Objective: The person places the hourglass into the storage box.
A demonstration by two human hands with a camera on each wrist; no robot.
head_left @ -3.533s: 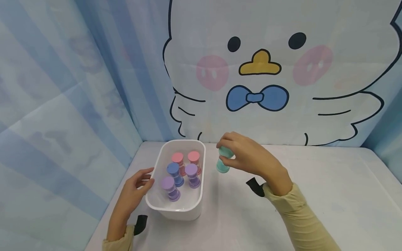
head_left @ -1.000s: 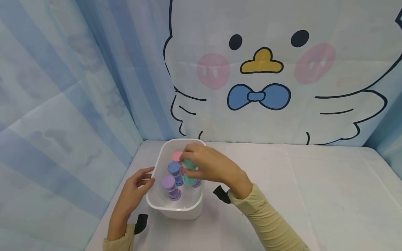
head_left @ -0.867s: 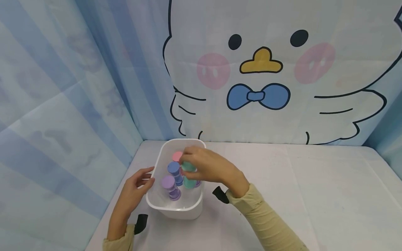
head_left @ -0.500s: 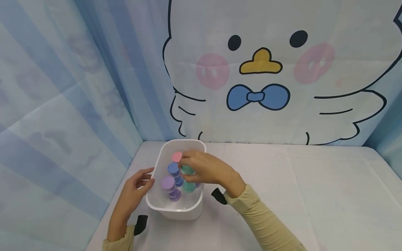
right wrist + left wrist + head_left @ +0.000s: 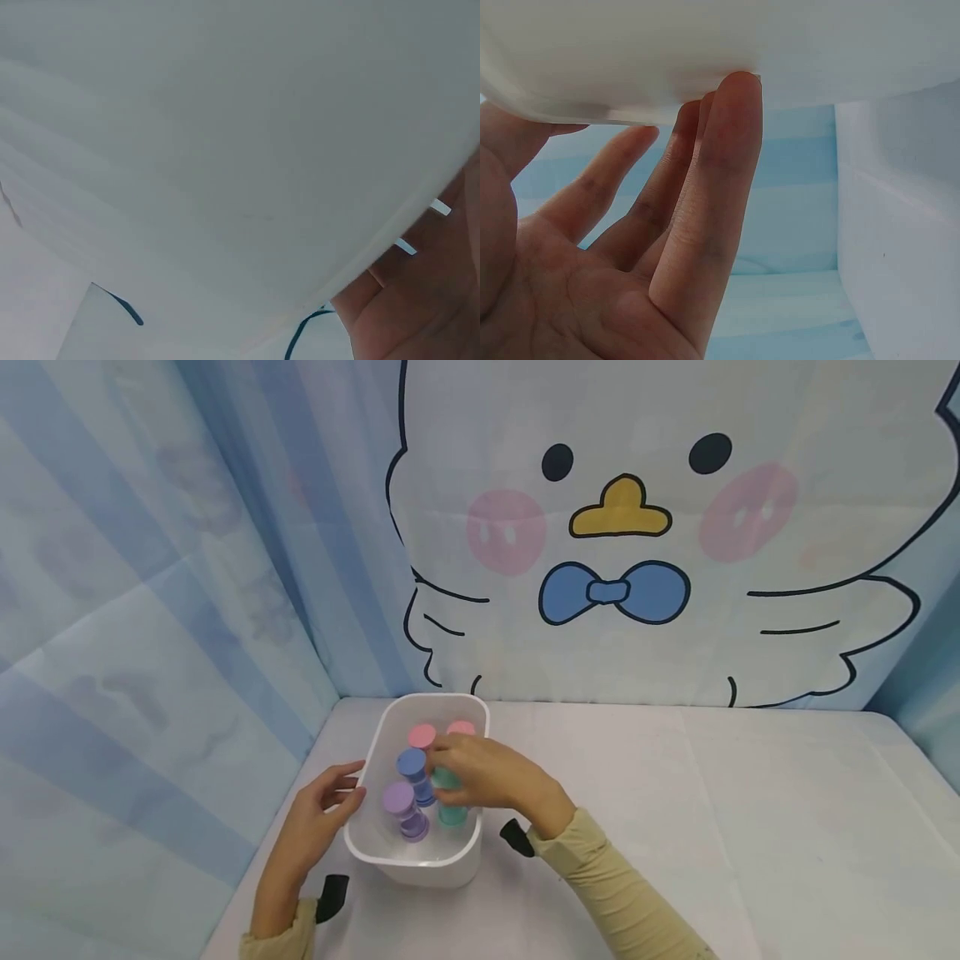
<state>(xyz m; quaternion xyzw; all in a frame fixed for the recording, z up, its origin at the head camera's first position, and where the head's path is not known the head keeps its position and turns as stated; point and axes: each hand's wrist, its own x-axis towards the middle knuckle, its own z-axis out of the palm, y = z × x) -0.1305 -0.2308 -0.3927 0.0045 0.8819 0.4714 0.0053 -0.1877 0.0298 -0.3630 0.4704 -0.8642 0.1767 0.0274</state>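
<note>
We were setting the green hourglass (image 5: 450,795) into the white bin (image 5: 408,858) at lower centre, right hand (image 5: 487,774) pinching it, apparently near the floor. Left hand (image 5: 315,820), fingers relaxed, steadied the rim. Next: release gently, upright.

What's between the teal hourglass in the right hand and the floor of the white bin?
Nothing visible. The right hand holds the teal hourglass upright inside the white bin, over bare floor. The purple hourglass and blue hourglass stand just to its left, close beside but not under it.
</note>
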